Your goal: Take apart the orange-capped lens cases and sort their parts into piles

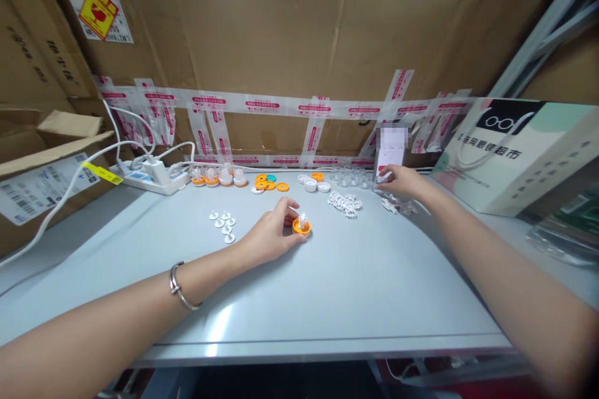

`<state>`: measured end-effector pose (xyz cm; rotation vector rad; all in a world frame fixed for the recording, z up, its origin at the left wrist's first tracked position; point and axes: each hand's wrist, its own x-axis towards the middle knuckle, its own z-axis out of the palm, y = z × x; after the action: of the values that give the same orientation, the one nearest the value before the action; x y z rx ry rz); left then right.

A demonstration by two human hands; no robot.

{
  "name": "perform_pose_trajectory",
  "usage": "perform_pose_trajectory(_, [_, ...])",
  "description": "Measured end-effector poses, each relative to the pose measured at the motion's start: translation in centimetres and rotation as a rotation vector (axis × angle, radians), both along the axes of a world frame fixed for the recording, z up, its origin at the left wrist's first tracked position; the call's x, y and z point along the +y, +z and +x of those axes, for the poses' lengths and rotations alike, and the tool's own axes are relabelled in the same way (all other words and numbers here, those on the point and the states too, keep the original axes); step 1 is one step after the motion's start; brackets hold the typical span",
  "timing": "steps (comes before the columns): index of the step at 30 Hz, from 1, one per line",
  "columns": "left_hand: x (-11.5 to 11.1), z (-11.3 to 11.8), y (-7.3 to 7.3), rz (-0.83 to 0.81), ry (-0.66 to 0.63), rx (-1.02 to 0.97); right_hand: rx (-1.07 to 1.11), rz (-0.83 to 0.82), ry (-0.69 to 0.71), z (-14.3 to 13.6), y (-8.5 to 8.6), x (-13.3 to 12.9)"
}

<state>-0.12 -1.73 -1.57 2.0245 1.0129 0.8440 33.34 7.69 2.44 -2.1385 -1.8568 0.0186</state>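
My left hand (pixel 274 230) is closed round the side of a small orange round base (pixel 302 230), thumb in front and fingers behind. A small white figure (pixel 302 221) stands upright in that base. My right hand (pixel 397 181) reaches to the back right, fingers bent together beside several clear plastic domes (pixel 350 177); what lies between the fingertips is too small to make out. Just below that hand are white openwork parts (pixel 397 204), with another pile of white openwork parts (pixel 345 202) to their left. White pegged discs (pixel 226 222) lie left of my left hand.
Along the back stand assembled domed toys (pixel 218 176), orange rings (pixel 266 184), white round caps (pixel 317 186) and a phone (pixel 390 149). A power strip (pixel 154 179) with white cables is at left, beside an open carton (pixel 51 181). A paper bag (pixel 510 156) stands right.
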Motion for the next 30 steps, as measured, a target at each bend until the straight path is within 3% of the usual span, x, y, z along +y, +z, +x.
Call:
perform_pose_trajectory(10, [0.0, 0.0, 0.0, -0.005, -0.006, -0.012, 0.127, 0.042, -0.015, -0.8, -1.1, 0.2])
perform_pose_trajectory(13, [-0.1, 0.0, 0.2, -0.015, -0.002, -0.013, 0.076, 0.068, -0.015, -1.4, 0.0, -0.5])
perform_pose_trajectory(16, [-0.2, 0.0, 0.5, -0.022, 0.0, -0.014, 0.039, 0.188, 0.021, -3.9, 2.0, -2.5])
perform_pose_trajectory(18, [-0.3, 0.1, 0.5, -0.018, -0.005, -0.021, 0.139, 0.334, 0.223, -6.8, 2.8, -4.4])
perform_pose_trajectory(19, [-0.3, 0.1, 0.5, -0.013, -0.005, -0.026, 0.24, 0.322, 0.372, -8.4, 2.9, -5.4])
perform_pose_trajectory(22, [-0.2, 0.2, 0.4, -0.002, -0.009, -0.038, 0.419, 0.09, 0.763, -12.7, 1.9, -7.9])
perform_pose_trajectory(26, [-0.1, 0.2, 0.3, 0.003, -0.04, -0.049, 0.487, -0.108, 0.893, -15.1, -0.2, -9.1])
perform_pose_trajectory(30, [-0.2, 0.2, 0.3, -0.001, -0.047, -0.057, 0.542, -0.121, 0.903, -15.2, -1.0, -9.0])
